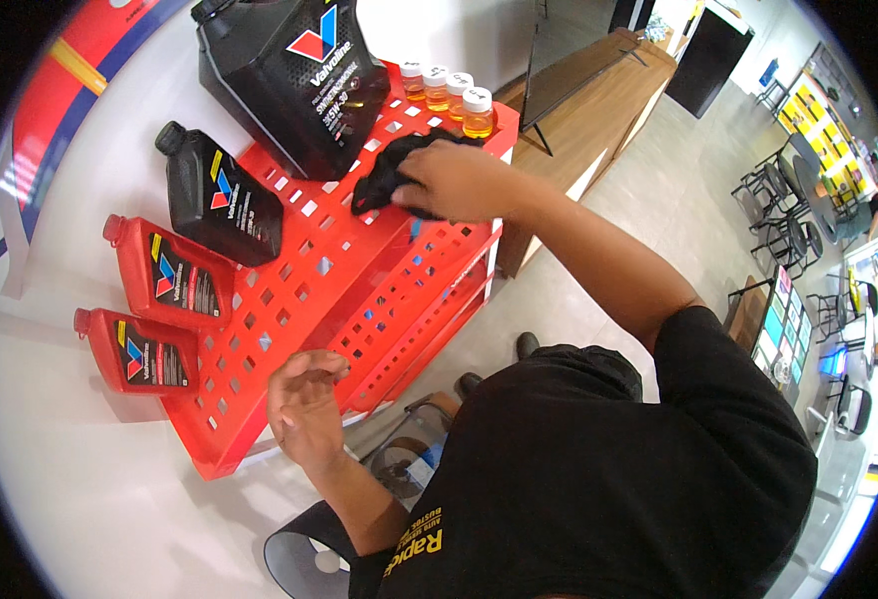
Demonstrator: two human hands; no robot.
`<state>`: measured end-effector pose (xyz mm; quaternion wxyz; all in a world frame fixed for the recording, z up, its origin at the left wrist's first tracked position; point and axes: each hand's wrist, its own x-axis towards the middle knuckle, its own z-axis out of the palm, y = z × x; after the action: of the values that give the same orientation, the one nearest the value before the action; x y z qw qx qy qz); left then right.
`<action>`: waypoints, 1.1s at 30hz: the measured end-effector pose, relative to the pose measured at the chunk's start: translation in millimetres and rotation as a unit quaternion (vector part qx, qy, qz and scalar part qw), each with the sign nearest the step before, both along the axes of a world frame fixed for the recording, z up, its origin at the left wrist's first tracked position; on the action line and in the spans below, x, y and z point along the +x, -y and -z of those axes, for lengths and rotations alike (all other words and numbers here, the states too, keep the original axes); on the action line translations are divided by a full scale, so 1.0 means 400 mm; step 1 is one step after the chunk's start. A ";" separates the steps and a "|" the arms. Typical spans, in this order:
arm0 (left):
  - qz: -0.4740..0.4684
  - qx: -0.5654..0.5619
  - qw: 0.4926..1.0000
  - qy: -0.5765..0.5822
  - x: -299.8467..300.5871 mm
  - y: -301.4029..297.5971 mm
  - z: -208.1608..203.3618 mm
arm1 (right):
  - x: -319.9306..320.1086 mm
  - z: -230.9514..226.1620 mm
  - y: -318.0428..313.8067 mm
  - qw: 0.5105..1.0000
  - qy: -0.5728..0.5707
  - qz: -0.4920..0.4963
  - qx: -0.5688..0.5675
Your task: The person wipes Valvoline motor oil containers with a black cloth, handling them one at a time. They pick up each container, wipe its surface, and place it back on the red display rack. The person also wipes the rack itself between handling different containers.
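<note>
My right hand [456, 182] is closed over a bunched black cloth [377, 185], pressed on the top of a red perforated shelf [244, 329] near its right end. Just beyond the cloth, several small clear jars [477, 112] with white lids and amber liquid stand in a row. My left hand [306, 407] hovers by the shelf's front edge, palm up, with loosely curled fingers apart and nothing in them. Along the back of the shelf stand a large black oil jug [304, 95], a smaller black oil bottle [222, 198] and two red oil bottles [172, 272].
A lower red tier [409, 285] shows beneath the top one. White wall runs behind the shelf, with a red and blue sign at upper left. On the right are a wooden counter [588, 85] and a dark flat screen. Tables and chairs stand farther off.
</note>
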<state>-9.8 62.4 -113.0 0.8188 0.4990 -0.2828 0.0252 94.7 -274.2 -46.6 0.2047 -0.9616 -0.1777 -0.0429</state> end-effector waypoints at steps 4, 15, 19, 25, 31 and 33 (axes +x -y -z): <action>0.018 0.014 1.000 -0.011 0.016 0.028 -0.001 | -0.076 0.099 -0.062 0.967 0.204 -0.139 0.067; 0.057 0.042 0.997 0.025 0.040 0.086 -0.037 | -0.060 0.169 -0.020 0.951 0.280 -0.110 0.071; 0.026 0.015 0.999 0.018 0.034 0.097 -0.036 | -0.045 0.169 0.037 0.947 0.284 -0.108 0.107; -0.028 0.004 1.000 0.013 0.035 0.119 -0.051 | -0.049 0.171 0.090 0.925 0.353 -0.070 0.120; -0.031 0.010 0.999 0.008 0.039 0.170 -0.062 | -0.076 0.221 0.083 0.912 0.378 -0.022 0.156; -0.038 0.016 0.999 0.001 0.045 0.197 -0.062 | -0.084 0.249 0.087 0.913 0.385 -0.020 0.131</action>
<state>8.1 -16.6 -88.3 0.8091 0.5222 -0.2643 0.0525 61.2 -309.2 -146.1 0.2449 -0.8316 -0.2544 -0.4287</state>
